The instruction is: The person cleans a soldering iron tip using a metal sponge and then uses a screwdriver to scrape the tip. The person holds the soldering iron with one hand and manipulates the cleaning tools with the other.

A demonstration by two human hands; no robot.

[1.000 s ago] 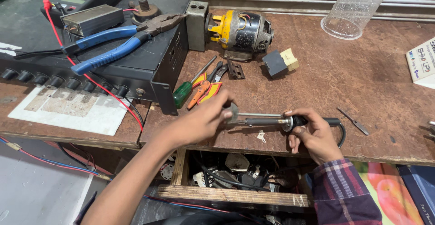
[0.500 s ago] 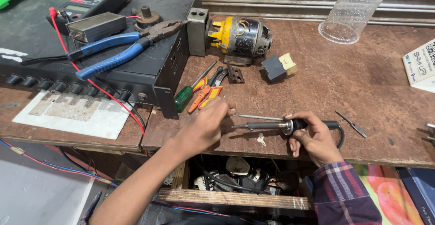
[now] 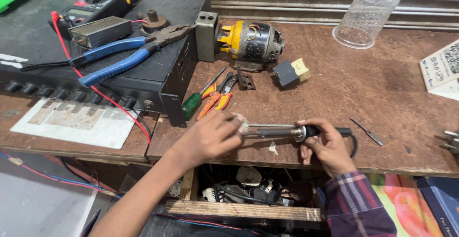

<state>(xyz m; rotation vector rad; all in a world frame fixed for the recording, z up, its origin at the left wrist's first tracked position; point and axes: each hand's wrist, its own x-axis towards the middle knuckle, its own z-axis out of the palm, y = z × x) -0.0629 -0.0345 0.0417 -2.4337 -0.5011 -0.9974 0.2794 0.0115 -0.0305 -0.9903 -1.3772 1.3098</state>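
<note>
A white card with dark print [image 3: 442, 65] lies at the far right edge of the brown tabletop [image 3: 382, 93], partly cut off by the frame, and a pale printed sheet [image 3: 76, 122] sits flat at the left, just in front of the black equipment box [image 3: 158, 81]. Near the front edge, the soldering iron [image 3: 287, 132] lies level across the wood. The right hand [image 3: 327, 146] is closed around its black handle while the left hand [image 3: 213, 136] pinches the metal tip end with something small and whitish between the fingers — what it is cannot be told. Just behind the left hand lie screwdrivers with green and orange handles [image 3: 208, 98]; blue-handled pliers [image 3: 129, 58] rest on top of the box, a small motor with a yellow part [image 3: 251, 41] stands behind, and a clear plastic cup [image 3: 366, 17] lies upside down at the back. The widest open stretch of wood is to the right — between cup, card and iron. Below the front edge an open drawer [image 3: 248, 194] holds jumbled parts.
</note>
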